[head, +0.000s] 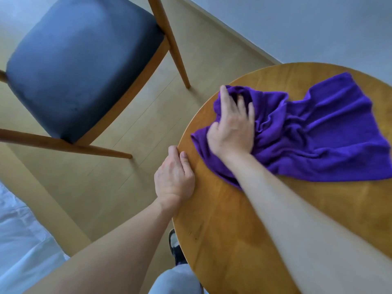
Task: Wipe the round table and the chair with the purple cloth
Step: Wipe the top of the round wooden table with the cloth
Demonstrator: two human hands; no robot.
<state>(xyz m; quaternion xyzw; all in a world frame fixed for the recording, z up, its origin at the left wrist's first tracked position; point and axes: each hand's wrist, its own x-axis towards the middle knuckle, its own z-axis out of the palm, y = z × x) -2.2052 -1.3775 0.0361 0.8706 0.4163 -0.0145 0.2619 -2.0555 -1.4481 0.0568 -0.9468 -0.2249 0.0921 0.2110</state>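
Pressing down on the purple cloth [314,132] at right of center, the right hand [232,126] is lying palm down, fingers bunching the fabric, forearm stretching in from lower right. Left hand [174,179] is gripping the round table [233,240] edge at center, thumb on top, fingers curling under. Cloth is lying crumpled across the table's upper part. Chair [78,64] with dark seat is standing upper left on pale wood floor [135,115]. Grey wall [297,24] is filling upper right.
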